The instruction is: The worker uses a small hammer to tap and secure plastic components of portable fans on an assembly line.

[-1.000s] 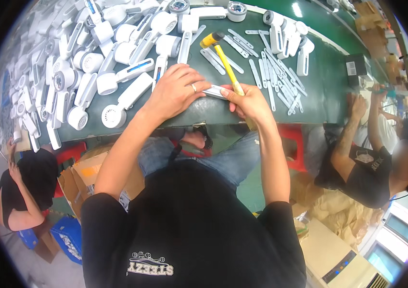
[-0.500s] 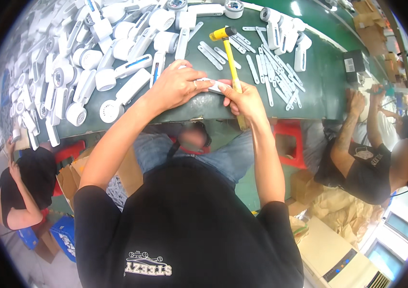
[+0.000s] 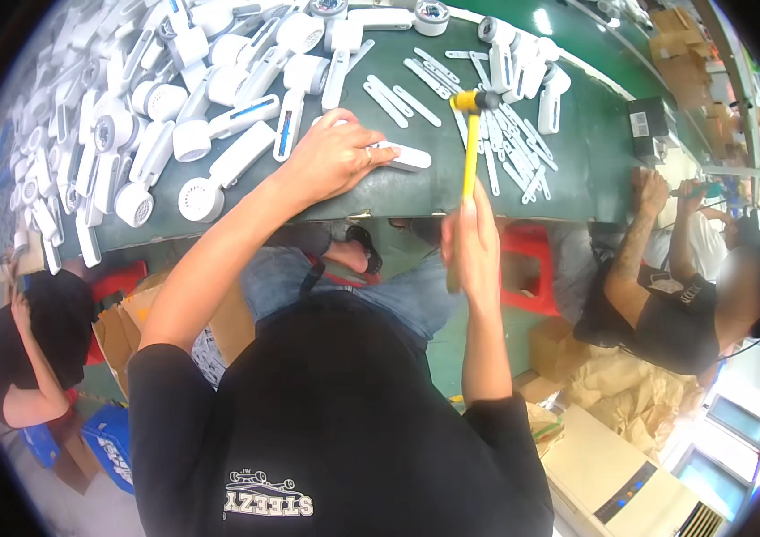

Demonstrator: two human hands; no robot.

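Note:
My left hand (image 3: 333,163) is closed over a white handheld device (image 3: 411,157), pressing it to the green table near its front edge. The device's handle end sticks out to the right; the rest lies under my fingers. In my right hand (image 3: 477,240) is a hammer (image 3: 470,157), gripped by its yellow handle. Its yellow and black head is up, right of the device and apart from it. Slim white strips (image 3: 389,97) lie beyond the device, with a looser heap of strips (image 3: 523,148) behind the hammer.
Many white devices with round grilled heads (image 3: 201,199) crowd the table's left and back. More devices (image 3: 552,98) lie at the back right. A co-worker (image 3: 666,295) sits at the right, another person (image 3: 35,331) at the left. A red stool (image 3: 523,295) and cardboard box (image 3: 119,336) stand below.
My right hand has left the device and drawn back toward me, and the hammer has swung right and now stands more upright. My left hand stays on the device, whose handle end is now exposed.

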